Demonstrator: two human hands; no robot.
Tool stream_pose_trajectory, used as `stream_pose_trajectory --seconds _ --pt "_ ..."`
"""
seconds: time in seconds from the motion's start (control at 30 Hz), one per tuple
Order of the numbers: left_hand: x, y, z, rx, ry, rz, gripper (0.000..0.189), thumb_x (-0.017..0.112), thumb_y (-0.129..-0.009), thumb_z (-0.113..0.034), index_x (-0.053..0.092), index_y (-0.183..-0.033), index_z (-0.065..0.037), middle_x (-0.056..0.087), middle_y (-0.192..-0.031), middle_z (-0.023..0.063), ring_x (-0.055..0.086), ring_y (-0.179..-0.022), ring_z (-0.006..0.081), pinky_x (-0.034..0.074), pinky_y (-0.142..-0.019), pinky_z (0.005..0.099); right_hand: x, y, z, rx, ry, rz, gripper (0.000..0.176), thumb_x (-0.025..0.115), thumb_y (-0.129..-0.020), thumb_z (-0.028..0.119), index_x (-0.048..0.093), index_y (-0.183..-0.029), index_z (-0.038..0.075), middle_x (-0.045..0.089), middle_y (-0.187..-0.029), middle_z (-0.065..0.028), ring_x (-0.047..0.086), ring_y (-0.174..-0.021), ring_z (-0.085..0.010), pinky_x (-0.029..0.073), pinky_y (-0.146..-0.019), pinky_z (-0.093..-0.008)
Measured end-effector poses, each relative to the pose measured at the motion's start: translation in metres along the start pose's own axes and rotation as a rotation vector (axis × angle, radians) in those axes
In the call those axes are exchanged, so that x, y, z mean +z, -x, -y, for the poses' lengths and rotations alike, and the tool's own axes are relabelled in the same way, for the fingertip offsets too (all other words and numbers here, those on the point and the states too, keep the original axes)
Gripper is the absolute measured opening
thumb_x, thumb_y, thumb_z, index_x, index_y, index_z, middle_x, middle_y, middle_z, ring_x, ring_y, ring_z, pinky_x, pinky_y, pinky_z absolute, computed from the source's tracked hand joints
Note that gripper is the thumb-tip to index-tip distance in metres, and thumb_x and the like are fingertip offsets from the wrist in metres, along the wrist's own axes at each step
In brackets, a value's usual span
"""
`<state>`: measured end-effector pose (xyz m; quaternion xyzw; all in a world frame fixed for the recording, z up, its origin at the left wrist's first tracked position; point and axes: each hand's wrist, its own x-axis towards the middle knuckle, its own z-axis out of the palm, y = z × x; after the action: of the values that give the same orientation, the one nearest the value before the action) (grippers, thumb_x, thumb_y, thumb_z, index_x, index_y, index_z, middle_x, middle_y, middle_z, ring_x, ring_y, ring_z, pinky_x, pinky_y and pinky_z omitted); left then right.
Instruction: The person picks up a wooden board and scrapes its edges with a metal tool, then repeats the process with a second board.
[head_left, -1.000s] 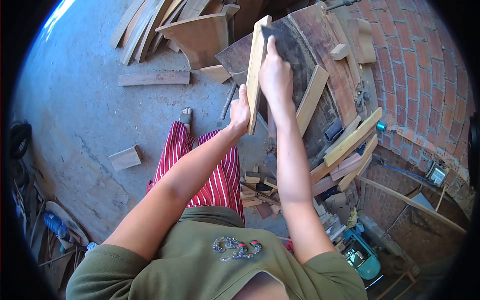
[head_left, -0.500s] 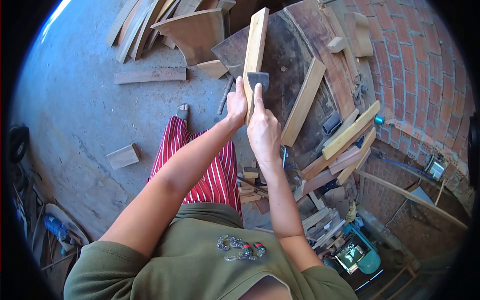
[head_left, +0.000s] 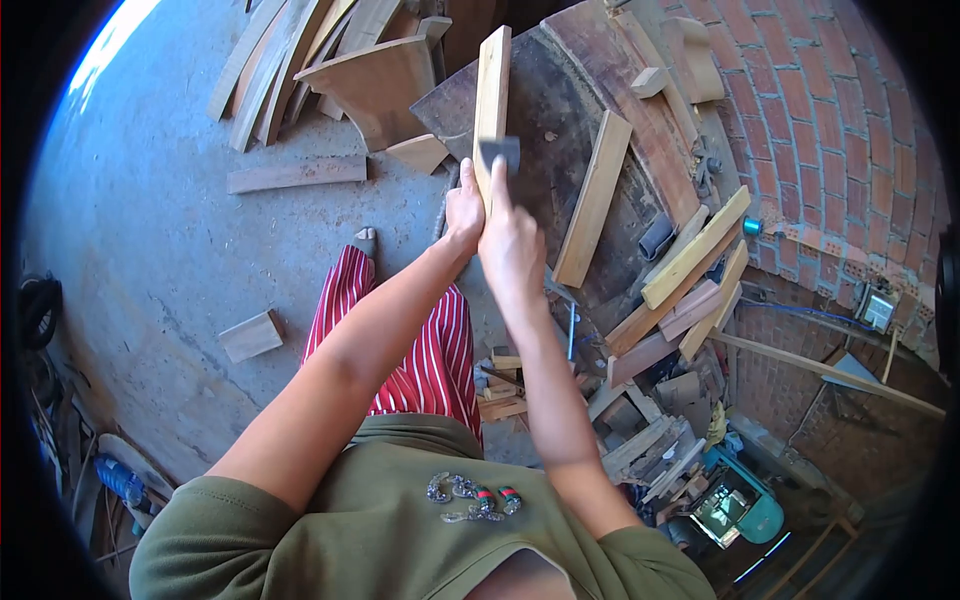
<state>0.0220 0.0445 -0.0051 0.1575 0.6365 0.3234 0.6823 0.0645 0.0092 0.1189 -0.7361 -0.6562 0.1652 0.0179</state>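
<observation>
My left hand (head_left: 463,212) is closed around the near part of a long, pale wooden board (head_left: 491,80), its thumb pointing up along the left edge. The board points away from me, over the dark workbench top. My right hand (head_left: 514,248) presses a dark grey piece of sandpaper (head_left: 501,153) against the board, index finger stretched along it. The sandpaper is slightly blurred, and its underside is hidden. A second pale board (head_left: 594,200) lies on the bench to the right, apart from both hands.
The dark workbench (head_left: 560,110) runs beside a brick wall (head_left: 800,120). Several boards (head_left: 700,250) lean at its right end. Curved wooden pieces (head_left: 275,70) are stacked at the far left, and a loose block (head_left: 252,336) lies on the concrete floor. Scrap wood (head_left: 655,450) is piled near a teal machine (head_left: 755,510).
The view has shifted slightly. My right hand and the sandpaper have moved a little along the board, and the sandpaper now looks tilted and blurred. My left hand keeps its hold.
</observation>
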Motion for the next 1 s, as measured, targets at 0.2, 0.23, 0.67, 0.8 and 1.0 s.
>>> stream_pose_trajectory --seconds 0.2,0.23,0.67,0.8,1.0 --pt "0.004 -0.012 0.012 -0.074 0.007 -0.015 0.088 0.036 -0.096 -0.069 0.069 -0.098 0.012 0.071 -0.091 0.024 0.069 -0.086 0.0307 0.05 -0.077 0.0435 -0.007 -0.041 0.011 0.032 -0.036 -0.03 0.062 0.054 -0.09 0.006 0.034 -0.148 0.003 0.066 -0.083 -0.0295 0.068 -0.078 -0.0433 0.054 -0.067 -0.0517" --pt "0.004 -0.017 0.015 -0.097 0.069 -0.012 0.088 0.035 -0.096 -0.069 0.069 -0.098 0.013 0.071 -0.09 0.0246 0.07 -0.086 0.0313 0.05 -0.077 0.0446 -0.006 -0.048 0.01 0.02 -0.042 -0.042 0.062 0.054 -0.089 0.006 0.034 -0.148 0.003 0.066 -0.083 -0.0297 0.068 -0.077 -0.0435 0.053 -0.067 -0.0519" --pt "0.002 -0.016 0.015 -0.11 0.001 0.014 0.09 0.034 -0.096 -0.07 0.068 -0.097 0.013 0.07 -0.093 0.0262 0.069 -0.088 0.033 0.051 -0.078 0.0445 -0.002 -0.056 0.006 -0.018 -0.041 -0.094 0.062 0.054 -0.091 0.011 0.034 -0.149 0.009 0.063 -0.072 -0.0247 0.068 -0.07 -0.0414 0.055 -0.061 -0.0502" --pt "0.0 -0.002 0.001 -0.043 -0.041 -0.008 0.087 0.035 -0.096 -0.069 0.07 -0.097 0.011 0.071 -0.088 0.0224 0.068 -0.082 0.0289 0.051 -0.075 0.0438 0.007 0.002 -0.009 -0.044 -0.032 -0.039 0.066 0.055 -0.088 0.007 0.034 -0.15 0.01 0.064 -0.073 -0.0255 0.069 -0.07 -0.0407 0.055 -0.061 -0.0499" --pt "-0.001 -0.005 -0.006 -0.064 0.007 -0.027 0.085 0.037 -0.096 -0.067 0.07 -0.096 0.012 0.071 -0.087 0.0241 0.07 -0.084 0.0304 0.052 -0.075 0.0425 -0.013 -0.008 0.004 0.04 -0.056 0.117 0.062 0.052 -0.091 0.006 0.032 -0.15 0.007 0.066 -0.083 -0.0281 0.068 -0.077 -0.0431 0.052 -0.066 -0.0531"
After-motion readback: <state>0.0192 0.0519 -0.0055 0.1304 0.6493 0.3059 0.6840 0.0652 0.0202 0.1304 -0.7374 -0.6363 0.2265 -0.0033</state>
